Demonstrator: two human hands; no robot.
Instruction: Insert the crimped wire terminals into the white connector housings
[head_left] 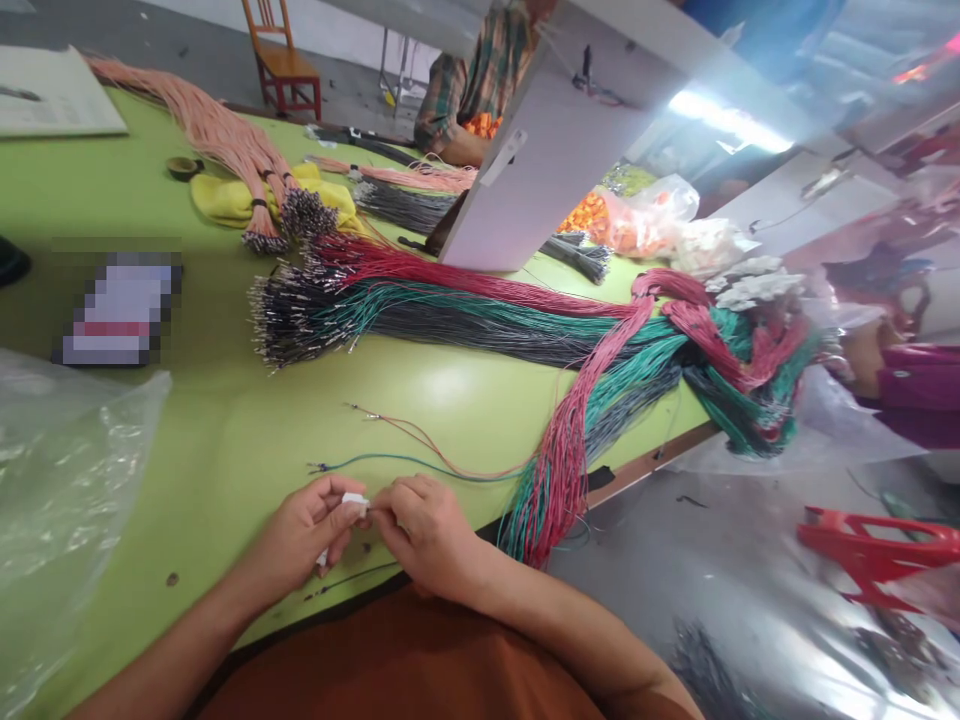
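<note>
Near the front edge of the green table, my left hand (304, 530) pinches a white plastic connector housing (355, 501) between thumb and fingers. A second white piece (322, 558) pokes out below, under the same hand's fingers. My right hand (431, 530) is closed right beside the housing, its fingertips on a thin wire end that is mostly hidden. Just beyond my hands lie loose red wires (427, 440) and a green wire (397, 457) with metal terminals. A dark wire (352, 578) lies under my right hand, close to my body.
A long bundle of red (480, 285), green and black wires crosses the table and hangs over its right edge. Pink wires (217, 125) lie on a yellow cloth (225, 200). A phone (120, 310) and plastic bag (67, 500) are left. A white panel (540, 150) stands behind; another person (457, 100) sits beyond.
</note>
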